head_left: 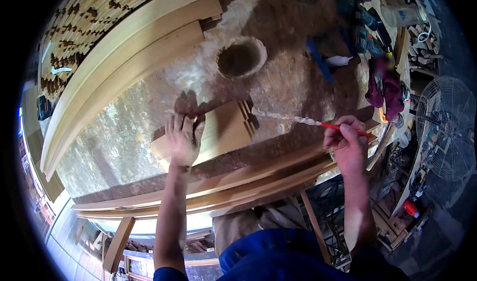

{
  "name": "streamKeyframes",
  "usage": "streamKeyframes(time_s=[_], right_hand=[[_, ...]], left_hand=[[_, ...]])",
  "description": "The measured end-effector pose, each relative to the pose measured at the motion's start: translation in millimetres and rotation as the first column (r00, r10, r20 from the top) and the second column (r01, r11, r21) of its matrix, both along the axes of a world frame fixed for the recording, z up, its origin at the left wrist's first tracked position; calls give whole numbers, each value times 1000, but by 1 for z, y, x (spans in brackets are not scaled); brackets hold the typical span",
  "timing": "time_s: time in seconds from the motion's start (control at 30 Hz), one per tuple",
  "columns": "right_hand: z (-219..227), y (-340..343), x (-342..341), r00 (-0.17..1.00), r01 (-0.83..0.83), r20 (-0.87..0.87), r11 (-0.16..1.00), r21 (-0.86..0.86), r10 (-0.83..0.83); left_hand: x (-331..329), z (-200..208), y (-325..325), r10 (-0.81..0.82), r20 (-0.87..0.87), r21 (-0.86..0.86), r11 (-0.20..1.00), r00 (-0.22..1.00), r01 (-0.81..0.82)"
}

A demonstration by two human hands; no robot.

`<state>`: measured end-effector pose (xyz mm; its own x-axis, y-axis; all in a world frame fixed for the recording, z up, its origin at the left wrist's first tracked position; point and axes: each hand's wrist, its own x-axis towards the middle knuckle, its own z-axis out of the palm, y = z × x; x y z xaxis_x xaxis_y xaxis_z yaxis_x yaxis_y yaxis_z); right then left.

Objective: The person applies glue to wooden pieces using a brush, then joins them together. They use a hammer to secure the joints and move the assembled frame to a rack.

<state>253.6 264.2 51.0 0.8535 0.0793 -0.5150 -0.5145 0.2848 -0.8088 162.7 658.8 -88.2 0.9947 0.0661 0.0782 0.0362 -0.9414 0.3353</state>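
My left hand (182, 141) lies with its fingers spread on a short, pale wooden board (218, 129) near the middle of the worktable. At its right end the board has stepped, tongue-like edges (248, 116). My right hand (350, 144) pinches a thin stick with a red handle (334, 126). The rest of that stick is crusted with a pale, glue-like coating (285, 116), and its tip hangs just right of the board. Beyond the board stands a round, rough-rimmed bowl (219, 62) with a dark inside.
Long planks (134, 65) lie along the table's far left, and narrower strips (223, 186) along its near edge. Stacked wood (89, 20) stands beyond. A blue-edged object (319, 60), maroon cloth (385, 89) and power tools (365, 32) sit at right, near a wire fan (444, 127).
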Motion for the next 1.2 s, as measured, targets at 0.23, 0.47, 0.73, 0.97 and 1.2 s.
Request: streamKeyframes(time_s=[0.23, 0.47, 0.73, 0.97, 1.2], right_hand=[[-27, 15, -25, 1000, -26, -19, 987, -161, 23], [-33, 23, -27, 999, -37, 23, 981, -191, 42], [-45, 42, -27, 993, -62, 83, 973, -222, 83], [-51, 51, -26, 978, -129, 130, 960, -248, 165], [-33, 36, -45, 970, -164, 121, 934, -316, 211]], left_hand=[[4, 0, 3, -49, 53, -6, 999, 997, 50], [1, 0, 14, -39, -94, -16, 999, 995, 38], [-10, -4, -38, -10, 108, 85, 996, 994, 1], [-12, 3, -47, 0, 41, -17, 1000, 999, 1], [-13, 3, -47, 6, 56, -19, 1000, 998, -5]])
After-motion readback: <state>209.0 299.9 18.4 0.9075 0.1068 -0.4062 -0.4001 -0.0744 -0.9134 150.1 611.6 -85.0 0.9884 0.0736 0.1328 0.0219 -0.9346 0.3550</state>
